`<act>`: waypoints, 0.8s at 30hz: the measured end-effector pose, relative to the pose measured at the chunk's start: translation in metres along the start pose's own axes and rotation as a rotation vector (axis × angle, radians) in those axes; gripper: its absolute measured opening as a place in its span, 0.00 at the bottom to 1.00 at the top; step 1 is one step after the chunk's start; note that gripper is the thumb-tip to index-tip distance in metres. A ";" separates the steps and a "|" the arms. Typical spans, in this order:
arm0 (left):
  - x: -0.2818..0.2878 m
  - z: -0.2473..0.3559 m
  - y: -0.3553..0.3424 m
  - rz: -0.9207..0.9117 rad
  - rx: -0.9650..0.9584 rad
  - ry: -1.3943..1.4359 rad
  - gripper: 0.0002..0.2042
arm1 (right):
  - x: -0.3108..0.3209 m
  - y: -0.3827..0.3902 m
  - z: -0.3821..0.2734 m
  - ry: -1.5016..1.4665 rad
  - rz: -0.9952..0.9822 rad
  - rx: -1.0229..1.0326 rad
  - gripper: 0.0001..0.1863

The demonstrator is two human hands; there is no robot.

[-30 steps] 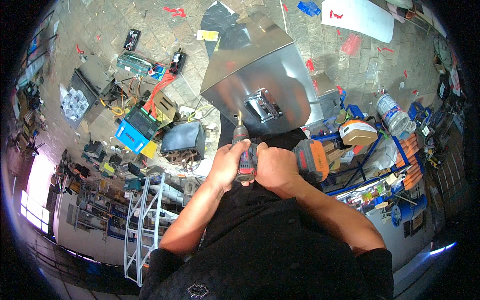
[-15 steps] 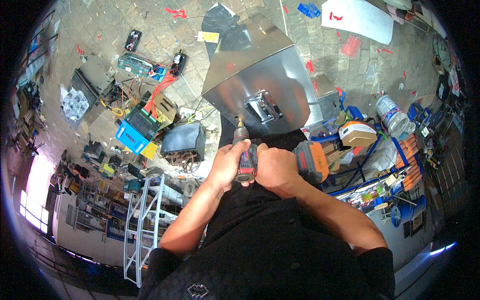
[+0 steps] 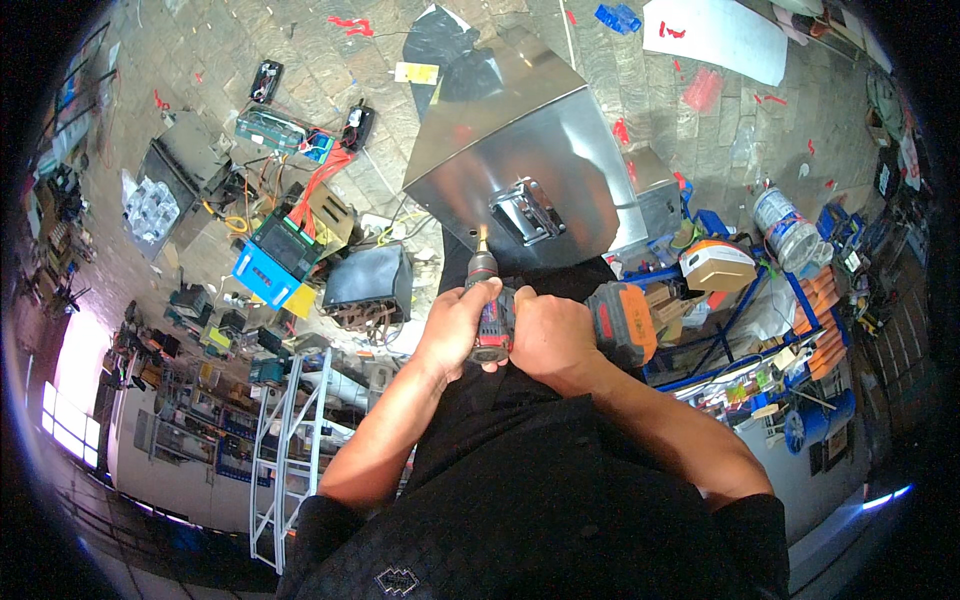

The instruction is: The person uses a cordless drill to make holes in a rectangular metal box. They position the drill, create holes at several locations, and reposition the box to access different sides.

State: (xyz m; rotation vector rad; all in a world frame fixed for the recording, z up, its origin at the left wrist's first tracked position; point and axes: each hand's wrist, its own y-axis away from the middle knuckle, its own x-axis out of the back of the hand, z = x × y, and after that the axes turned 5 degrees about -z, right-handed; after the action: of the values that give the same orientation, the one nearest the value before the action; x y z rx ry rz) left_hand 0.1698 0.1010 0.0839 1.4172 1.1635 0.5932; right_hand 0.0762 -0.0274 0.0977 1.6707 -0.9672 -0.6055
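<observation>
A cordless drill lies sideways between my hands, its gold-coloured bit pointing away from me and meeting the near face of a shiny sheet-metal box. My left hand is closed around the drill's body behind the chuck. Wrapped round the drill's handle is my right hand, and the orange and black battery sticks out to its right. A small dark hole shows in the metal just left of the bit's tip. To the right of the bit, a metal carry handle is fixed to the same face.
At left lie a black box, a blue-fronted device with red wires, and a bag of clear parts. An aluminium ladder stands lower left. A blue metal frame and a paint bucket are at right. Red scraps litter the paving.
</observation>
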 end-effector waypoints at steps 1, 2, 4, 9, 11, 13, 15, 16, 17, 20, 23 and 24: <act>0.000 0.001 0.000 0.007 0.004 -0.023 0.21 | 0.002 0.000 -0.002 0.007 -0.031 -0.017 0.18; 0.000 0.000 0.000 0.002 0.003 -0.002 0.21 | 0.006 0.000 -0.004 0.014 -0.063 -0.034 0.20; 0.001 0.000 0.000 -0.007 0.003 0.041 0.21 | 0.008 0.000 -0.006 0.024 -0.093 -0.051 0.21; 0.000 0.001 0.001 -0.003 0.008 0.038 0.20 | 0.007 0.000 -0.006 0.029 -0.091 -0.046 0.21; 0.001 0.001 0.000 -0.001 0.008 0.031 0.20 | 0.005 0.001 -0.005 0.018 -0.081 -0.041 0.21; 0.001 0.001 0.000 0.003 0.006 0.029 0.20 | 0.004 0.001 -0.005 0.014 -0.075 -0.040 0.22; 0.001 0.002 0.001 0.005 0.013 0.023 0.20 | 0.004 0.000 -0.005 0.021 -0.073 -0.040 0.22; 0.001 0.002 0.001 0.006 0.017 0.020 0.20 | 0.003 0.000 -0.005 0.018 -0.074 -0.032 0.22; 0.001 0.002 0.001 0.008 0.014 -0.001 0.20 | 0.003 0.000 -0.005 0.015 -0.075 -0.025 0.22; 0.003 -0.001 0.000 0.005 0.004 -0.041 0.21 | -0.003 0.001 -0.003 -0.009 -0.021 -0.002 0.22; 0.006 -0.001 0.000 -0.005 0.002 -0.024 0.21 | -0.011 -0.001 -0.001 -0.008 0.012 -0.003 0.22; 0.008 -0.001 0.000 -0.006 0.006 -0.008 0.21 | -0.013 -0.001 -0.002 -0.002 0.015 -0.007 0.22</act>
State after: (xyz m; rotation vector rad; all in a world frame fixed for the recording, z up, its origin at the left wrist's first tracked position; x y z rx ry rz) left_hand 0.1716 0.1082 0.0819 1.4193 1.1640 0.5800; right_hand 0.0708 -0.0156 0.0960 1.6556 -0.9771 -0.6006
